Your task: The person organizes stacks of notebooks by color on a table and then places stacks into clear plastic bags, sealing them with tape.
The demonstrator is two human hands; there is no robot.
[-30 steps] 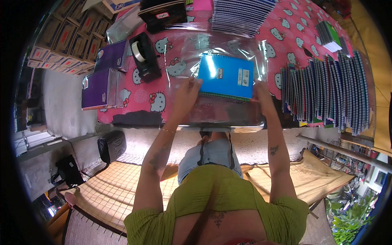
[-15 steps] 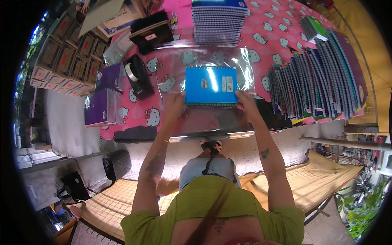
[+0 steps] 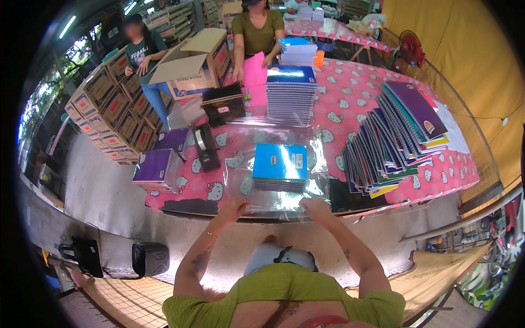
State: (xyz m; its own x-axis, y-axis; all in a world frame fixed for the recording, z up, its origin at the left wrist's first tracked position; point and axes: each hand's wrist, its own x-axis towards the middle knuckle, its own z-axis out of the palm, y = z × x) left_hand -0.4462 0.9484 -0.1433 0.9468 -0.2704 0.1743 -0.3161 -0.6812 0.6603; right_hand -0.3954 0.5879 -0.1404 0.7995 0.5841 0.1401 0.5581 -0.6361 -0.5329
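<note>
while both forearms reach up from the lower edge, the left hand [image 3: 234,209] has its fingers curled in at the near left part of the clear plastic sheet [image 3: 318,180], seeming to pinch its edge, and the right hand [image 3: 315,209] does likewise at the near right; the fingertips are too small to show just how the film is gripped. beyond the hands, touched by neither, the blue spiral notebook [image 3: 280,163] lies flat, cover up, on a short stack [image 3: 279,185] of others, all resting on the sheet. under it, a pink patterned cloth [image 3: 342,87] covers the table. left of the sheet sits a black tape dispenser [image 3: 208,153] with a pale roll, and next to it are two piles of purple notebooks [image 3: 154,167]. on the right, a row of spiral notebooks [image 3: 383,145] leans and overlaps. past the sheet rise a tall notebook stack [image 3: 290,98] and, to its left, a black holder [image 3: 223,108]. farther off, an open cardboard box [image 3: 191,82] stands near a person in an olive top [image 3: 258,33], whose hands are at pink sheets [image 3: 253,70]. another person in a dark green shirt [image 3: 145,54] stands between that box and piled cartons [image 3: 112,109]. far right, a red fan [image 3: 411,48] stands by a yellow curtain [image 3: 448,71].
</note>
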